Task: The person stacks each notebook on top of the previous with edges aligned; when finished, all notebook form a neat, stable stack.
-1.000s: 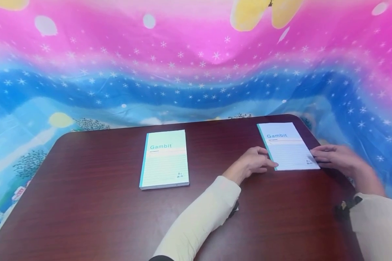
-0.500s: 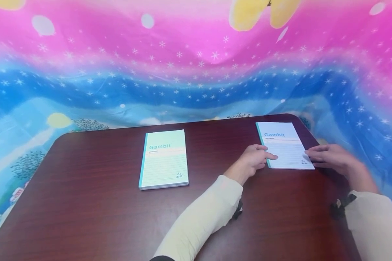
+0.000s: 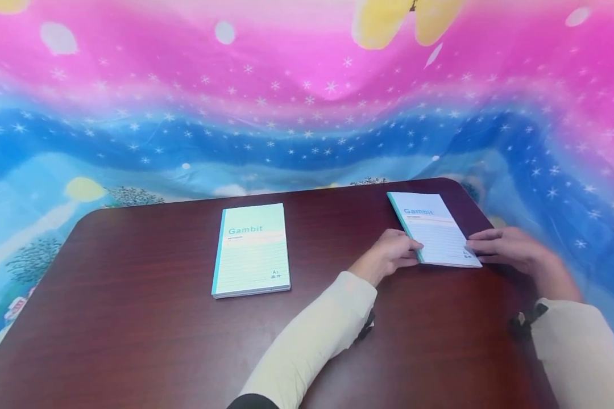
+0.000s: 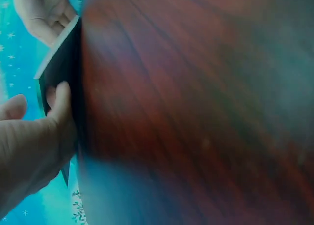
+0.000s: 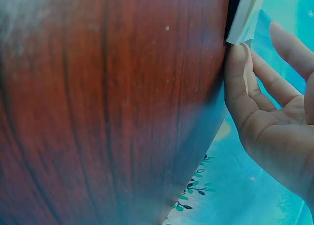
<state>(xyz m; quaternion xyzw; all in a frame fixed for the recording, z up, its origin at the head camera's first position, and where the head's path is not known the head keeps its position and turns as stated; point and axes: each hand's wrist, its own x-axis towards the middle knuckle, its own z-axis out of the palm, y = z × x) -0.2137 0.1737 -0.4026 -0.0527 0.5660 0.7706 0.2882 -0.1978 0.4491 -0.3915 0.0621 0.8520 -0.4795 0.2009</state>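
Note:
At the table's right side is a pale notebook (image 3: 432,233) marked "Gambit", its teal spine tilted up off the tabletop. My left hand (image 3: 386,255) holds it by the spine near the lower end. In the left wrist view, the fingers (image 4: 61,99) curl against the spine's underside and the thumb stands over the cover side. My right hand (image 3: 511,247) touches the opposite long edge near the lower corner. The right wrist view shows its extended fingers (image 5: 238,70) at the notebook's corner (image 5: 243,23), with the thumb spread away.
A stack of similar "Gambit" notebooks (image 3: 252,250) lies left of centre on the dark wood table (image 3: 133,318). Behind and beside the table hangs a pink and blue patterned cloth (image 3: 286,108). The table's right edge runs close under my right hand.
The notebook has shifted a little left, and its spine side has tipped up. My left thumb has drawn back from the cover to the spine. My right hand has followed leftward.

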